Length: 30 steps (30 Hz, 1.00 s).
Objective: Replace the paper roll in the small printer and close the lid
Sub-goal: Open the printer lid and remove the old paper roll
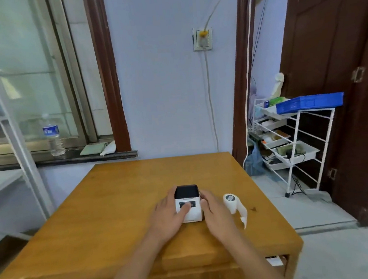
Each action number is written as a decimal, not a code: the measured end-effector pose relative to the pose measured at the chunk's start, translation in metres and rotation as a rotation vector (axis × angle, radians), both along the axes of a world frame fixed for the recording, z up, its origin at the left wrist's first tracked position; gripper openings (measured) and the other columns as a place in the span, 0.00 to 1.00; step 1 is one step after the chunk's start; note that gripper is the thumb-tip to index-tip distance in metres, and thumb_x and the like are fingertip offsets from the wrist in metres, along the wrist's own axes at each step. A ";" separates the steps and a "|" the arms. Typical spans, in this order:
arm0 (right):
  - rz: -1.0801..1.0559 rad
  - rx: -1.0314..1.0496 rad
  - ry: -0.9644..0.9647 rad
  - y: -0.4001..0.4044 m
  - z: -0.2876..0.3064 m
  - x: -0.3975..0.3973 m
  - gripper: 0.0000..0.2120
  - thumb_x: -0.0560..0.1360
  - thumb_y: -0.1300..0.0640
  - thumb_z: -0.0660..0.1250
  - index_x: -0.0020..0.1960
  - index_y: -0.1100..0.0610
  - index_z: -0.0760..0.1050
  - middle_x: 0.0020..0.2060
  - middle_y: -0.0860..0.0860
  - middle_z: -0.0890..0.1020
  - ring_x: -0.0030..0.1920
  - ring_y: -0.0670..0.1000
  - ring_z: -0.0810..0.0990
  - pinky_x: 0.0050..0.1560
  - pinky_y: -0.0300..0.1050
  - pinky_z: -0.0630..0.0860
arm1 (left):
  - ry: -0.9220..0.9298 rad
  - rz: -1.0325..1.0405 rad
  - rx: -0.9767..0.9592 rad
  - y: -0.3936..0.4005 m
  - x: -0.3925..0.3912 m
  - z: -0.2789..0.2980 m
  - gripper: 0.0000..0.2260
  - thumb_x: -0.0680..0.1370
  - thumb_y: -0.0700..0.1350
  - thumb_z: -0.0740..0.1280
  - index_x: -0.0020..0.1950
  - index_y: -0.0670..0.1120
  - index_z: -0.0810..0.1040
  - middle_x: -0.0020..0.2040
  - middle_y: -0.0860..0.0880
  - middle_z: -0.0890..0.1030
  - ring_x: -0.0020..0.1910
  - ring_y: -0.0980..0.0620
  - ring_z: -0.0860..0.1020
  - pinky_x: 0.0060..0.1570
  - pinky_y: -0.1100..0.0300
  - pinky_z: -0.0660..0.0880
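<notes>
Wooden table (109, 212) occupies the lower half of the head view. Both forearms enter from 6 o'clock. Left hand (167, 216) cups the left side of the small printer (188, 202), thumb laid across its white front face over the dark label; fingers wrap the far left edge. Right hand (216, 214) presses flat against the printer's right side, fingers extended, nothing enclosed. The printer stands upright on the table, just past centre, black top section at 12 o'clock; lid appears shut. Paper roll (232, 203) lies on the table at 3 o'clock from the printer, just beside the right hand, loose tail trailing toward 5 o'clock. Farther off: water bottle (52, 135) on the sill at 10 o'clock, white rack (294, 134) at 2 o'clock.
</notes>
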State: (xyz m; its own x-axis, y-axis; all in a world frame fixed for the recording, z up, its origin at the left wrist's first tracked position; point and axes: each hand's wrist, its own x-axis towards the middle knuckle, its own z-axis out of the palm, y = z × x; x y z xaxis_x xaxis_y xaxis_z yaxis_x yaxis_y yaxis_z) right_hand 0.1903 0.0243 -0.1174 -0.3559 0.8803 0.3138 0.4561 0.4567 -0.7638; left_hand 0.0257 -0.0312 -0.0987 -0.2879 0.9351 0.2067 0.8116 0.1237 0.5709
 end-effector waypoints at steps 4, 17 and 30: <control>-0.037 -0.028 0.015 0.004 0.003 -0.001 0.17 0.87 0.57 0.57 0.71 0.48 0.76 0.58 0.40 0.82 0.58 0.43 0.80 0.55 0.37 0.74 | -0.007 0.009 0.008 0.002 -0.002 0.000 0.34 0.80 0.64 0.59 0.83 0.55 0.53 0.73 0.53 0.75 0.70 0.47 0.73 0.68 0.49 0.69; -0.142 -0.094 0.095 0.012 0.000 -0.004 0.15 0.83 0.60 0.64 0.65 0.46 0.82 0.57 0.41 0.86 0.57 0.40 0.82 0.55 0.38 0.77 | -0.047 0.035 0.034 0.004 -0.005 -0.004 0.35 0.78 0.63 0.61 0.82 0.53 0.55 0.70 0.54 0.78 0.72 0.50 0.73 0.74 0.50 0.60; -0.203 -0.010 0.002 0.006 0.002 -0.005 0.15 0.85 0.54 0.62 0.67 0.48 0.82 0.58 0.45 0.87 0.59 0.46 0.83 0.55 0.43 0.78 | -0.250 0.064 0.060 0.001 -0.007 0.002 0.25 0.81 0.56 0.64 0.77 0.50 0.68 0.70 0.51 0.79 0.66 0.49 0.77 0.60 0.54 0.72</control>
State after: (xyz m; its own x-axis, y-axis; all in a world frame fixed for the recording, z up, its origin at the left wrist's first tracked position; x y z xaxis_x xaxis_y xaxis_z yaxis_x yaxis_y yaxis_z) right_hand 0.1852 0.0305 -0.1150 -0.1698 0.9370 0.3053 0.5365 0.3477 -0.7689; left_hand 0.0188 -0.0305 -0.0963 -0.3952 0.9016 0.1761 0.6357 0.1300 0.7609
